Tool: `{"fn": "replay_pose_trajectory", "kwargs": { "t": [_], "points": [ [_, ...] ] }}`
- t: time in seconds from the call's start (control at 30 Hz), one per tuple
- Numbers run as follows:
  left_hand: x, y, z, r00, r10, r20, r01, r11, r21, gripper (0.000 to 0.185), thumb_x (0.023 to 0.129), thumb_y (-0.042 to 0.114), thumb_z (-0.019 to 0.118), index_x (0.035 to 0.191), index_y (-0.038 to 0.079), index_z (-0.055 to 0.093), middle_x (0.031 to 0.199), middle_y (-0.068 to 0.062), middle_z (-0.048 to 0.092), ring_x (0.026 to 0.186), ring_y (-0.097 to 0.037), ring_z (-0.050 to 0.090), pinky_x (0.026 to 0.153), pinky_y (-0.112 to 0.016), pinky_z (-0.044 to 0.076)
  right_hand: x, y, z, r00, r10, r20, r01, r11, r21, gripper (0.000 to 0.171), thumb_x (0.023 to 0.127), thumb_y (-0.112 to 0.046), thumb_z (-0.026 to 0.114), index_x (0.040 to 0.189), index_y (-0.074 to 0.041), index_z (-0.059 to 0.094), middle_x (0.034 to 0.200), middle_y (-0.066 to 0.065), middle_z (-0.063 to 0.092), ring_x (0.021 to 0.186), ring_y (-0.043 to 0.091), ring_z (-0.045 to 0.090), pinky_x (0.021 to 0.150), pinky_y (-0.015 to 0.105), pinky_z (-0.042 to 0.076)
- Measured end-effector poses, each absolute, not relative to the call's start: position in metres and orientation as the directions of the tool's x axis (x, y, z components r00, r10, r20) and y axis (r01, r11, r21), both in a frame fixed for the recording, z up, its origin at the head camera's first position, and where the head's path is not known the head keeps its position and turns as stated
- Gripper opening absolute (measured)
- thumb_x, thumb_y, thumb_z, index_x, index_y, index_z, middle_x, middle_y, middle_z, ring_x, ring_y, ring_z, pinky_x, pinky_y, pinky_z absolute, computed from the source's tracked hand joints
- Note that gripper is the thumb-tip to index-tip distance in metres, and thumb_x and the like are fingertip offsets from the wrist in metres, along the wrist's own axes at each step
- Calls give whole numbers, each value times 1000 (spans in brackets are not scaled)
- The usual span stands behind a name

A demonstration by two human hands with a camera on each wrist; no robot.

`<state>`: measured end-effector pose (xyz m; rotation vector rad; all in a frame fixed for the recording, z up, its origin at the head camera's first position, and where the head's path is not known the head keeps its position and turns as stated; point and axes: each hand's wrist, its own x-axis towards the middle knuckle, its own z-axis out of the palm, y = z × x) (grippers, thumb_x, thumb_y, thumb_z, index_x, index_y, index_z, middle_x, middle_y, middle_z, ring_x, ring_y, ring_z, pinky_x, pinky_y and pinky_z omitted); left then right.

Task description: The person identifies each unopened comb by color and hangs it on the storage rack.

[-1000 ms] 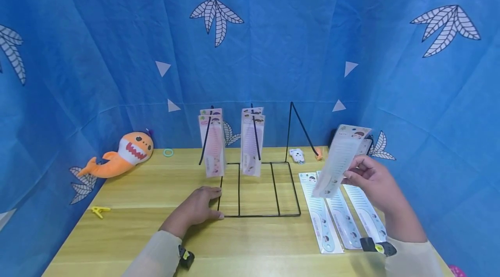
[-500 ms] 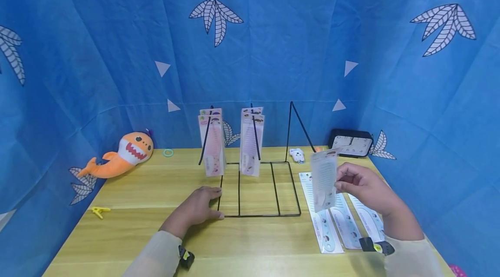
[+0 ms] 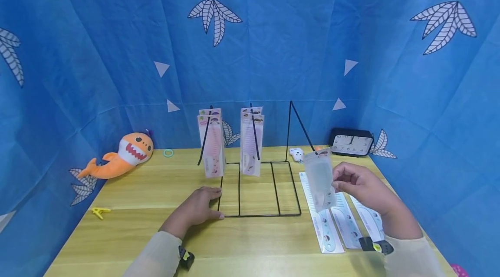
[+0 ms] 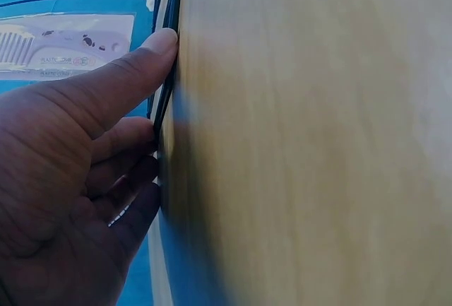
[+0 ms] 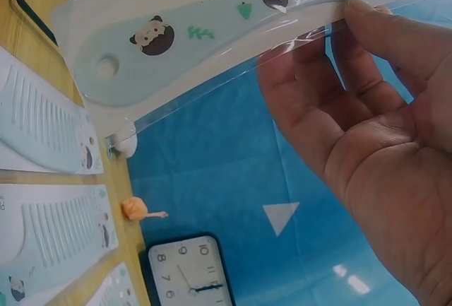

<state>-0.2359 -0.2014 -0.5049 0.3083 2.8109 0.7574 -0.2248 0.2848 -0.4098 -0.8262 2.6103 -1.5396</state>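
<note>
In my right hand (image 3: 361,183) is a packaged comb (image 3: 320,180), pinched by its edge between thumb and fingers. The right wrist view shows a pale blue-green comb (image 5: 134,66) with small printed faces inside the clear wrapper. Its upper end overlaps the tip of the right hook (image 3: 302,125) of a black wire rack (image 3: 258,215). My left hand (image 3: 197,207) rests at the rack's front left corner, thumb and fingertips touching the wire (image 4: 171,66). Packaged pink combs (image 3: 212,146) hang on the left hook, purple ones (image 3: 251,144) on the middle hook.
Several packaged blue combs (image 3: 327,233) lie on the table at the right, below my right hand. Along the back are a black clock (image 3: 351,141), a small white figure (image 3: 297,154), a teal ring (image 3: 168,153) and an orange shark plush (image 3: 130,151). A yellow clip (image 3: 100,212) lies left.
My right hand has moved left and slightly down with the packaged comb, turning it more upright and bringing it to the right hook's tip. The clock has come into view. My left hand stays still.
</note>
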Motion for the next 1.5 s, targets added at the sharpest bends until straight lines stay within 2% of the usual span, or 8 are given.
{"fn": "replay_pose_trajectory", "kwargs": {
  "t": [0.27, 0.5, 0.67, 0.77, 0.87, 1.17, 1.3, 1.5],
  "points": [
    [-235, -202, -504, -956, 254, -144, 150, 852, 502, 78, 88, 34, 93, 153, 6, 62, 166, -13, 54, 157, -42, 44, 131, -59, 38, -228, 278, -414, -893, -383, 236, -404, 454, -794, 11, 105, 3, 65, 108, -7, 68, 116, 11, 72, 96, 20, 72, 85, 28, 67],
    [-235, -202, -505, -956, 253, -146, 147, 849, 508, 78, 88, 34, 93, 154, 6, 61, 167, -13, 53, 158, -41, 43, 132, -58, 38, -236, 261, -415, -949, -242, 201, -304, 540, -785, 7, 107, -5, 67, 113, -8, 66, 116, 12, 72, 100, 24, 71, 85, 21, 64],
    [-235, -202, -505, -956, 252, -152, 142, 848, 510, 79, 88, 34, 93, 155, 6, 61, 167, -13, 52, 158, -41, 43, 132, -58, 37, -244, 247, -415, -959, -199, 200, -276, 519, -809, 10, 108, -6, 67, 118, -3, 63, 111, 15, 70, 98, 24, 72, 83, 24, 67],
    [-236, -201, -506, -955, 256, -150, 146, 846, 513, 79, 88, 34, 93, 155, 6, 61, 166, -13, 53, 158, -41, 44, 132, -57, 38, -252, 239, -417, -972, -153, 177, -231, 521, -821, 14, 109, -9, 66, 122, -4, 62, 114, 16, 69, 99, 24, 73, 83, 25, 67],
    [-237, -201, -505, -954, 261, -147, 151, 842, 519, 79, 87, 32, 94, 154, 4, 62, 165, -14, 54, 157, -42, 44, 131, -58, 38, -260, 230, -420, -985, -100, 138, -170, 522, -836, 18, 111, -12, 64, 127, -4, 61, 120, 17, 69, 107, 27, 74, 85, 28, 68],
    [-237, -200, -506, -954, 260, -147, 151, 844, 514, 80, 87, 34, 94, 154, 5, 62, 166, -13, 54, 157, -42, 44, 131, -57, 38, -287, 205, -425, -999, 27, 43, -26, 474, -880, 24, 113, -18, 61, 136, -9, 61, 142, 18, 67, 136, 37, 68, 104, 48, 65],
    [-237, -200, -506, -955, 262, -141, 156, 845, 511, 79, 87, 34, 94, 153, 5, 62, 166, -13, 54, 157, -42, 44, 131, -58, 38, -296, 200, -427, -999, 31, 37, -19, 454, -891, 26, 114, -23, 60, 137, -11, 61, 146, 16, 65, 142, 37, 64, 107, 49, 63],
    [-237, -200, -505, -955, 264, -135, 161, 844, 511, 79, 87, 33, 94, 153, 4, 62, 165, -14, 54, 157, -42, 44, 131, -58, 38, -309, 197, -430, -998, 32, 60, -42, 414, -909, 27, 114, -25, 58, 137, -11, 61, 144, 15, 66, 138, 36, 65, 107, 47, 64]
  ]
}}
